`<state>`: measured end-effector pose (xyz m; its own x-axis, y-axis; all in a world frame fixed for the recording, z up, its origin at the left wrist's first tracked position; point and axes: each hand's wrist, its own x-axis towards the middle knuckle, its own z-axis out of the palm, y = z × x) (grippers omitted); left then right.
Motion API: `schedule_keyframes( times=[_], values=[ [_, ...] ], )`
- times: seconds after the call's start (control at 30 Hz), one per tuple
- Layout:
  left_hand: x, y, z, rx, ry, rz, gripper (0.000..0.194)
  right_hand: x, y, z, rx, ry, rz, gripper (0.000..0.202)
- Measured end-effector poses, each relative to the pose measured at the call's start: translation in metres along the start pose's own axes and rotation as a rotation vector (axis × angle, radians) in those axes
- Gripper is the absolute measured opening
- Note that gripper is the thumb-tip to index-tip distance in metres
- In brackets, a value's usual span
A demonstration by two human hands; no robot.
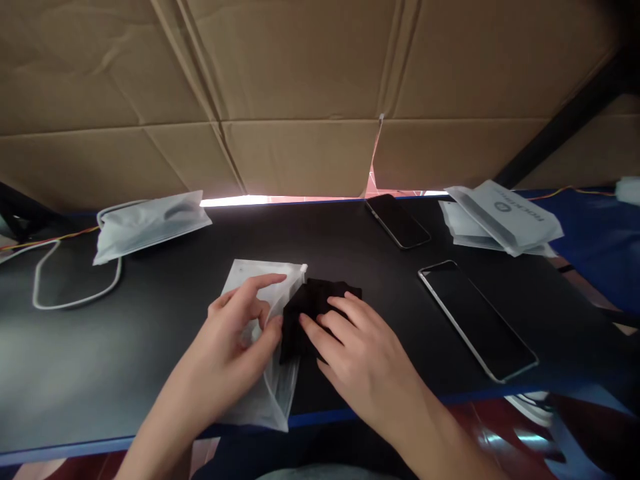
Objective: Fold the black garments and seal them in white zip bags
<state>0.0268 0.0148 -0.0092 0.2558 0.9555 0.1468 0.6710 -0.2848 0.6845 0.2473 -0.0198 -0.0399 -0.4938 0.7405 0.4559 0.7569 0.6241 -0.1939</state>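
Observation:
In the head view, a frosted plastic zip bag (257,407) lies at the front of the table with its mouth facing right. My left hand (240,333) grips the bag near its mouth, index finger stretched along the top and thumb at the opening edge. A white slider shows at the bag's upper corner. Against that opening sits a folded black cloth (313,300), its left edge at the bag's mouth; how far it reaches inside I cannot tell. My right hand (357,340) is closed over the cloth, fingers on top and thumb at its near edge.
Two dark-screened phones lie to the right, a smaller one (399,221) behind a larger one (477,320). White printed packets (515,217) are stacked at the right back. A filled frosted bag (150,225) and a white cable (75,305) lie left. Cardboard (300,80) stands behind the black table (165,293).

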Motion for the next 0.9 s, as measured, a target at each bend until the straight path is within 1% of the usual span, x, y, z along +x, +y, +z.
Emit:
schedule_keyframes(
  times=[0.1,0.17,0.23,0.3,0.4,0.47,0.5,0.57,0.63,0.7,0.73,0.8,0.87,0.9],
  values=[
    [-0.002,0.001,-0.001,-0.127,0.069,-0.023,0.044,0.006,-0.001,-0.007,-0.066,-0.046,-0.048,0.036],
    [-0.002,0.004,0.004,-0.139,0.064,-0.017,0.041,0.01,-0.008,-0.009,-0.07,-0.015,-0.069,0.026],
    [-0.005,0.011,0.01,-0.162,0.035,-0.024,0.037,0.014,-0.019,-0.006,-0.037,0.038,-0.069,0.019],
    [-0.009,0.019,0.015,-0.219,0.047,-0.066,0.032,0.016,-0.031,0.002,-0.006,0.053,-0.063,0.021],
    [-0.017,0.03,0.02,-0.289,0.151,-0.134,0.023,0.017,-0.041,0.015,0.036,0.029,-0.128,0.03],
    [-0.02,0.033,0.018,-0.273,0.165,-0.122,0.021,0.016,-0.038,0.019,0.087,0.028,-0.215,0.033],
    [-0.021,0.032,0.015,-0.233,0.14,-0.083,0.022,0.015,-0.035,0.02,0.107,0.033,-0.242,0.033],
    [-0.019,0.021,0.007,-0.088,0.065,0.033,0.028,0.011,-0.026,0.018,0.11,0.034,-0.225,0.03],
    [-0.017,0.002,-0.001,0.094,0.006,0.105,0.039,0.006,-0.017,0.015,0.085,0.024,-0.128,0.029],
    [-0.017,-0.021,-0.005,0.237,-0.021,0.085,0.049,0.003,-0.013,0.012,0.078,0.013,-0.02,0.034],
    [-0.018,-0.031,-0.005,0.283,-0.042,0.069,0.052,0.003,-0.012,0.012,0.094,0.005,0.012,0.035],
    [-0.02,-0.045,-0.001,0.323,-0.114,0.075,0.056,0.006,-0.013,0.012,0.159,-0.033,-0.002,0.027],
    [-0.022,-0.049,0.002,0.302,-0.165,0.133,0.058,0.011,-0.013,0.012,0.243,-0.084,-0.091,0.017],
    [-0.023,-0.048,0.003,0.281,-0.176,0.164,0.059,0.014,-0.013,0.012,0.286,-0.112,-0.141,0.017]
  ],
)
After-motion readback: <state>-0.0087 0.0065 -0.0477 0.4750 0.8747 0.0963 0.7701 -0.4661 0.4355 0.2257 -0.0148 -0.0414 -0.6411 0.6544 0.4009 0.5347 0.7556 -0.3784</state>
